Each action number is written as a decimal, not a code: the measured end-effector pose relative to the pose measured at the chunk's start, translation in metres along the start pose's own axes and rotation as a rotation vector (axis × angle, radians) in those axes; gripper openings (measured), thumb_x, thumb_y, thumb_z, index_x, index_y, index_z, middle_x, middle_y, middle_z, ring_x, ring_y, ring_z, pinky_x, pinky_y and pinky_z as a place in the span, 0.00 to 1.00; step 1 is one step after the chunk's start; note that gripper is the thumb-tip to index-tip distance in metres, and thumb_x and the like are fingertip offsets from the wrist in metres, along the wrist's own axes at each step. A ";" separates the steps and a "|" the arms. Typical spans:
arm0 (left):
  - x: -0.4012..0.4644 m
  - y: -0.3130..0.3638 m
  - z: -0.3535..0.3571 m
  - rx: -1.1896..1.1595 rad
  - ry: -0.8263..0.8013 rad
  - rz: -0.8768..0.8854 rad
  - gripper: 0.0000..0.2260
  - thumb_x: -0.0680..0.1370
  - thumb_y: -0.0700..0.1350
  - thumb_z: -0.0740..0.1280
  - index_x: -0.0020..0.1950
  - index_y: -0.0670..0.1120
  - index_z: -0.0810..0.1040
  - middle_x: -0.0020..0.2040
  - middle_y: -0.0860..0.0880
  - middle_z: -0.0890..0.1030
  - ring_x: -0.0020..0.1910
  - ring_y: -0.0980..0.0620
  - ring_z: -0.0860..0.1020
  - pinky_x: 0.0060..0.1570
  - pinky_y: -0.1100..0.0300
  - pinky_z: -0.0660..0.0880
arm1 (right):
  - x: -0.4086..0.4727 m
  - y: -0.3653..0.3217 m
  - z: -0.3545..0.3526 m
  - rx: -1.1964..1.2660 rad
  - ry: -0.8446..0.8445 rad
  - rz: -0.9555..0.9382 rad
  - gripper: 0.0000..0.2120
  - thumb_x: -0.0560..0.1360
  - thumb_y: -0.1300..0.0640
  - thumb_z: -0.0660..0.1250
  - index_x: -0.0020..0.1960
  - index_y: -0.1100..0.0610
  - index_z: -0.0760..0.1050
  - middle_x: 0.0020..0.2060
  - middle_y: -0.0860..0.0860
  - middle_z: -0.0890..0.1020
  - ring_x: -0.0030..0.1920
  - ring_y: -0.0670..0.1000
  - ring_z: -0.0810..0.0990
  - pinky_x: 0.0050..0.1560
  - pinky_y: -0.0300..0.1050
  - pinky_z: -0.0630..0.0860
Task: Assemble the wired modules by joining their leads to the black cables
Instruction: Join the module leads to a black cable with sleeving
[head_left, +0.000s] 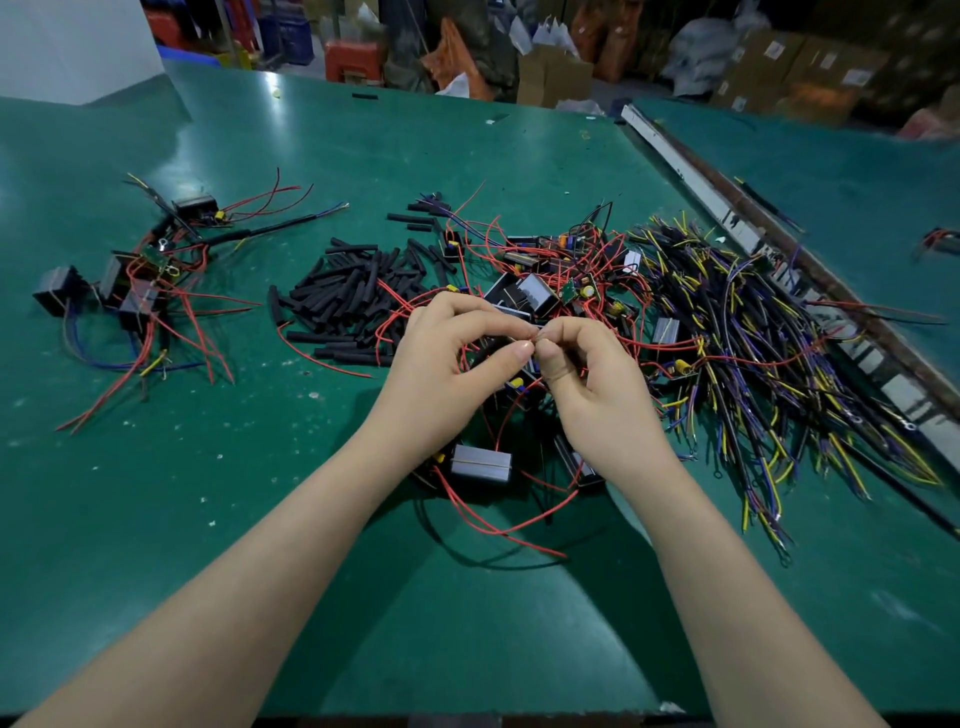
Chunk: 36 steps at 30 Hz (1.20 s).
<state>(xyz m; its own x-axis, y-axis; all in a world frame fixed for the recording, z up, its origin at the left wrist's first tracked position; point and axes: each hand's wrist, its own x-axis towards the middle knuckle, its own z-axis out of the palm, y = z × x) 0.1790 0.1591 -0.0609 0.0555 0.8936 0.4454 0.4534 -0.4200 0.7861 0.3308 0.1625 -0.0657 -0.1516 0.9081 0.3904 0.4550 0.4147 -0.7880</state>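
Both hands pinch thin wire ends together above the middle of the green bench (260, 493).

The left hand (447, 358) and right hand (587, 379) meet fingertip to fingertip, fingers curled and nipping fine leads I can barely make out. Under them lies a tangle of modules with red leads (540, 291), one grey module (480, 464) nearest the front edge. A pile of black sleeving tubes (353, 296) sits left of centre, the black cables (753, 332) spread toward the right edge, and finished assemblies (140, 280) lie near the left edge.
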 end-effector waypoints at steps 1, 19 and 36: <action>0.000 0.000 0.001 0.028 0.016 0.018 0.07 0.75 0.45 0.70 0.50 0.58 0.79 0.49 0.59 0.72 0.57 0.53 0.70 0.57 0.66 0.63 | 0.000 0.000 0.001 -0.002 -0.002 0.008 0.03 0.81 0.59 0.61 0.50 0.52 0.71 0.46 0.51 0.75 0.44 0.44 0.72 0.48 0.34 0.67; 0.001 -0.004 -0.001 0.186 0.040 0.182 0.08 0.76 0.40 0.69 0.55 0.45 0.82 0.43 0.50 0.77 0.42 0.56 0.74 0.47 0.62 0.72 | -0.003 -0.005 0.007 -0.250 0.092 -0.027 0.09 0.81 0.56 0.61 0.55 0.58 0.76 0.50 0.51 0.76 0.47 0.46 0.72 0.48 0.49 0.69; -0.001 -0.007 0.003 0.221 0.180 0.195 0.05 0.76 0.42 0.67 0.47 0.43 0.81 0.46 0.48 0.76 0.42 0.54 0.74 0.42 0.54 0.73 | -0.004 -0.006 0.005 -0.275 0.129 -0.097 0.04 0.77 0.56 0.67 0.49 0.55 0.79 0.46 0.49 0.80 0.45 0.51 0.77 0.42 0.54 0.75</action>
<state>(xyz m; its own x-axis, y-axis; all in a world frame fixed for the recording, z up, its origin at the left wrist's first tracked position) 0.1783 0.1619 -0.0680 0.0109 0.7496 0.6618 0.6324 -0.5179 0.5761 0.3246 0.1563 -0.0645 -0.1014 0.8431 0.5281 0.6664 0.4517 -0.5932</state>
